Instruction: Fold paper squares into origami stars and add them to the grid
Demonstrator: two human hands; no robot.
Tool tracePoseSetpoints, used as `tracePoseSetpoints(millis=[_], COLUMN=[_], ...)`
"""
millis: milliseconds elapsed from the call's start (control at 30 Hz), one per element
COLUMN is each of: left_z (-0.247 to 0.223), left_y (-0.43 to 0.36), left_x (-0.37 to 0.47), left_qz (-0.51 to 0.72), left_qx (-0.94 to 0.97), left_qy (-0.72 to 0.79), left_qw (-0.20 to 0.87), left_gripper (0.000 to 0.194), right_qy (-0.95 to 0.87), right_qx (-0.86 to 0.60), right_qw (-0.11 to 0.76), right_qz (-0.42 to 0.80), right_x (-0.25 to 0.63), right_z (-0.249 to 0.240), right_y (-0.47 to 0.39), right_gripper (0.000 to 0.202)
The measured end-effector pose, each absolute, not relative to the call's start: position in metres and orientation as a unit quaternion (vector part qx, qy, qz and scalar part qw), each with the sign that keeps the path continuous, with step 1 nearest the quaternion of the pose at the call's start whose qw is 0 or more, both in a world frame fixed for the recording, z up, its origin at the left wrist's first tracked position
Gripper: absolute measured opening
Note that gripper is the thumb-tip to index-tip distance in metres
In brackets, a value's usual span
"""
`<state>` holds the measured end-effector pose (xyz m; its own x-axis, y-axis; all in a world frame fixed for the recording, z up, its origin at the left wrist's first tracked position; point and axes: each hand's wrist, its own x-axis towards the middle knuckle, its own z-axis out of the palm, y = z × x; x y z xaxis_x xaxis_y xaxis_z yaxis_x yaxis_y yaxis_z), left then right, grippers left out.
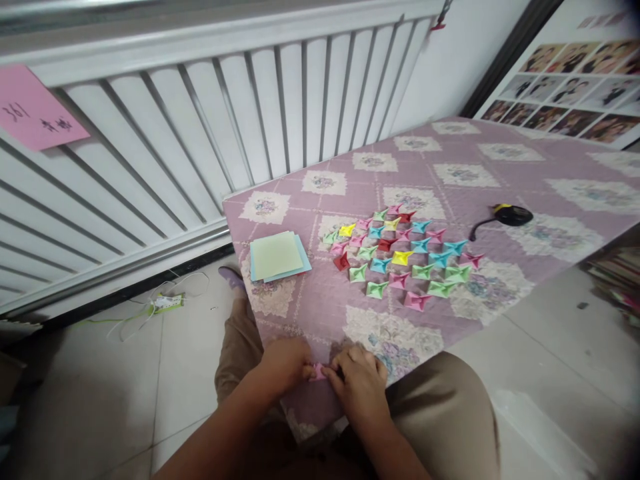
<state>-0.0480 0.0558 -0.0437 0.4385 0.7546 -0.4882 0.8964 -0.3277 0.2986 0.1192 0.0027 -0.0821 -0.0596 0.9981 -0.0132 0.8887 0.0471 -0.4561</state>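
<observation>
Pink paper [318, 372] lies in the head view at the near end of the desk [320, 317], its ends grasped in the grips of left hand [289, 360] and right hand [359, 379], and seems best handled with light, even fingertip pressure, edges aligned before creasing.

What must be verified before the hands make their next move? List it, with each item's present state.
1. Left hand and right hand both at the small pink paper: ok.
2. Its creases crisp: cannot tell; too small and partly covered.
3. Folded pieces apart from both hands: ok.
4. Paper stack squared up: not ok; its sheets lie askew.
5. Black item apart from both hands: ok.
</observation>
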Motion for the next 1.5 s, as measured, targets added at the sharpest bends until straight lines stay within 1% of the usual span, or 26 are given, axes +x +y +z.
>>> tracePoseSetpoints(millis=[167, 300, 433, 600, 700, 800, 933, 1067, 1200, 1333, 1500], left_z=[-0.04, -0.038, -0.035, -0.035, -0.036, -0.035, -0.036, -0.042, -0.047, -0.051, -0.054], left_y=[0.055, 0.057, 0.057, 0.056, 0.056, 0.055, 0.054, 0.05, 0.045, 0.044, 0.04], left_x=[-0.047, -0.045, -0.044, -0.042, -0.041, -0.039, -0.039, -0.039, -0.039, -0.039, -0.044], left_qz=[-0.132, -0.143, -0.152, -0.164, -0.169, -0.171, -0.169, -0.153, -0.139, -0.123, -0.101], left_qx=[0.807, 0.806, 0.807, 0.806, 0.804, 0.805, 0.803, 0.803, 0.802, 0.798, 0.799], left_qy=[0.511, 0.512, 0.508, 0.504, 0.506, 0.505, 0.51, 0.522, 0.526, 0.533, 0.536], left_qw=[0.264, 0.263, 0.261, 0.263, 0.262, 0.262, 0.258, 0.245, 0.246, 0.253, 0.255], left_gripper=[0.026, 0.03, 0.034, 0.035, 0.034, 0.035, 0.036, 0.03, 0.024, 0.024, 0.021], right_qy=[-0.704, -0.708, -0.707, -0.712, -0.72, -0.72, -0.698, -0.679, -0.684, -0.695, -0.694], right_qx=[-0.669, -0.665, -0.671, -0.676, -0.673, -0.672, -0.683, -0.692, -0.688, -0.685, -0.682], right_qw=[0.153, 0.147, 0.122, 0.071, 0.057, 0.066, 0.101, 0.138, 0.125, 0.114, 0.124], right_qz=[0.182, 0.188, 0.185, 0.174, 0.159, 0.161, 0.19, 0.203, 0.207, 0.186, 0.194], right_x=[0.119, 0.119, 0.117, 0.113, 0.112, 0.114, 0.12, 0.125, 0.127, 0.128, 0.13], right_z=[-0.08, -0.076, -0.068, -0.059, -0.058, -0.06, -0.065, -0.07, -0.069, -0.069, -0.075], right_y=[0.004, 0.006, 0.01, 0.014, 0.015, 0.013, 0.01, 0.009, 0.011, 0.012, 0.011], right_gripper=[0.015, 0.019, 0.022, 0.022, 0.02, 0.02, 0.021, 0.011, 0.009, 0.01, 0.012])
